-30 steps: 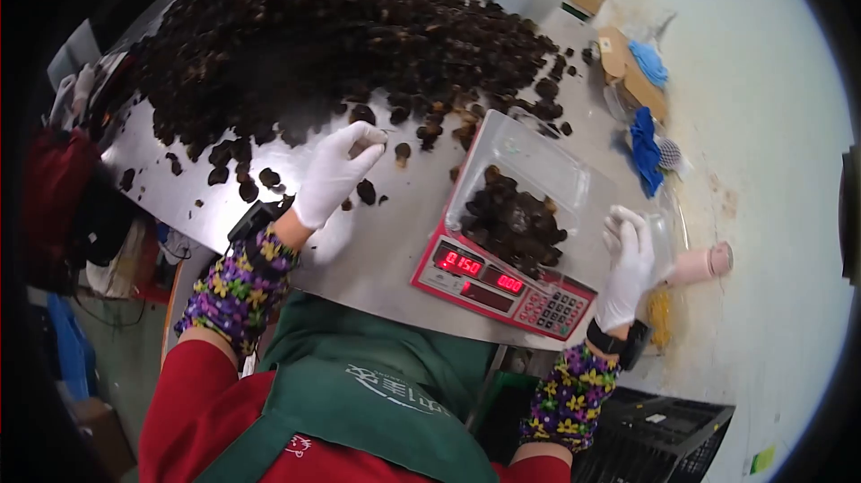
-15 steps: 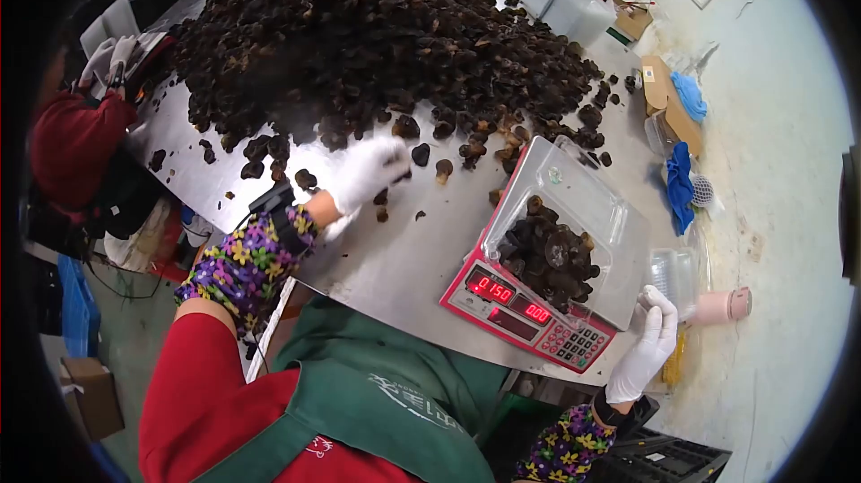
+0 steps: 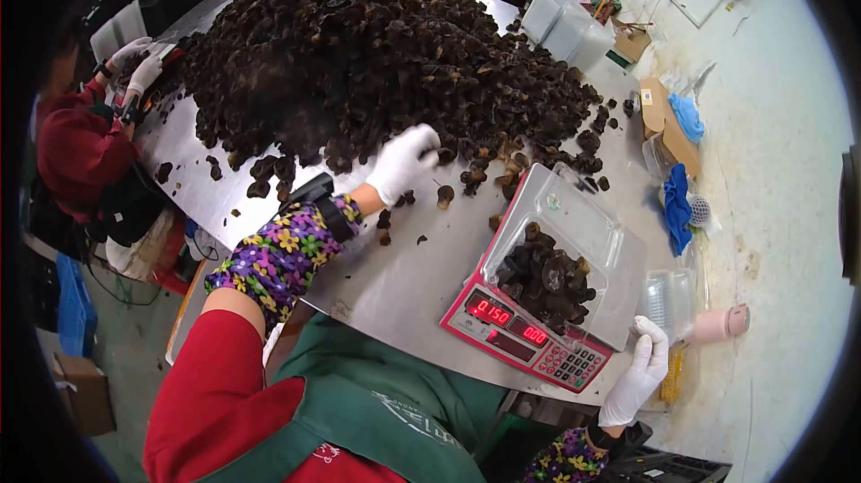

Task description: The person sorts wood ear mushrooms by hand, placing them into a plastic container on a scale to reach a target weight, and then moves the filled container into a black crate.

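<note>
My left hand, in a white glove, is at the near edge of a big pile of dark, dried fungus-like pieces. Its fingers are curled together; what they hold, if anything, is hidden. My right hand, also gloved, is beside the near right corner of a red scale, fingers slightly bent and apart, with nothing visible in them. On the scale, a clear plastic box holds a clump of dark pieces. The display reads 0.150.
Loose pieces lie on the metal table. At the left, a person's gloved hands are near another scale. Clear boxes stand at the back right. Along the right are a blue cloth, clear trays and a pink cup.
My left hand has moved right and slightly up along the pile's edge. My right hand appears slightly lower. The other person's hands have shifted, and the camera view has tilted a little.
</note>
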Motion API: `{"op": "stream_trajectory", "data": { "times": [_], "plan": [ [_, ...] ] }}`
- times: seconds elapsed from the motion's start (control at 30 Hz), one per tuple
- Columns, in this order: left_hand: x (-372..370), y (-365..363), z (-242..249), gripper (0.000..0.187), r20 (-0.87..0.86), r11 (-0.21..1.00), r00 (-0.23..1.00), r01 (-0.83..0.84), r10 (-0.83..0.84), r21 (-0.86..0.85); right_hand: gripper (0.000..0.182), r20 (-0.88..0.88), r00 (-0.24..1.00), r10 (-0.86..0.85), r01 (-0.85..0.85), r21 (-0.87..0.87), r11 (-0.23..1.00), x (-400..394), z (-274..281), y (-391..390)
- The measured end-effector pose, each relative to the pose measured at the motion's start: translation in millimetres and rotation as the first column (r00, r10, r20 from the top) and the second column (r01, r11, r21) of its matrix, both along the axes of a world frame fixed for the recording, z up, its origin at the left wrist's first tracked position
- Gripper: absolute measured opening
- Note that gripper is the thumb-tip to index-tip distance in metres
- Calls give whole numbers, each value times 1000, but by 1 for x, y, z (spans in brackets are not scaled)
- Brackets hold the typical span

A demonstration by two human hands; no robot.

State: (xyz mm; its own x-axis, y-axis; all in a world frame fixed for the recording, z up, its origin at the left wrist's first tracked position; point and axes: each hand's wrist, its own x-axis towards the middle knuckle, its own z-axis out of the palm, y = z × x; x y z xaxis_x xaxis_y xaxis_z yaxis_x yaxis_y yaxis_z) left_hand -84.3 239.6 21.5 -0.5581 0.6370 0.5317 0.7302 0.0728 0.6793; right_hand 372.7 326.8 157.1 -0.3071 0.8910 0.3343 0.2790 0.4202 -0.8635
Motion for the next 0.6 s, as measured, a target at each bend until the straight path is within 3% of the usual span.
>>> {"op": "stream_trajectory", "data": {
  "times": [0.03, 0.07, 0.13, 0.17, 0.3, 0.43, 0.5, 0.6],
  "plan": [
    [12, -10, 41, 18, 409, 998, 911, -42, 56, -43, 20, -10, 1000, -3, 3, 1, 1000, 3, 0, 1],
    [-19, -5, 15, 22, 57, 989, 989, -139, 135, 55, 20, -15, 1000, -4, 4, 2, 1000, 6, 0, 0],
    [-47, -12, 11, 24, -161, 953, 968, -226, 195, -204, 20, -21, 1000, -3, 3, -6, 1000, 7, -3, 1],
    [-48, -16, 17, 28, -103, 915, 982, -184, 157, -360, 20, -33, 999, -4, 4, -10, 1000, 6, -3, 2],
    [-35, -18, -3, 39, -201, 835, 979, -119, 10, -538, 20, -64, 998, 7, -8, -19, 1000, -5, -6, -1],
    [-35, -9, -11, 35, -187, 896, 982, -62, -24, -440, 19, -27, 999, 21, -20, 27, 999, -3, -5, 0],
    [-27, -1, 4, 31, -71, 975, 997, -14, -2, -220, 19, -22, 1000, 13, -13, 24, 1000, 0, -4, 1],
    [-20, 19, 7, 30, -143, 954, 988, 19, -64, -299, 21, 7, 999, 34, -34, 33, 999, 1, -4, 3]
  ]
}}
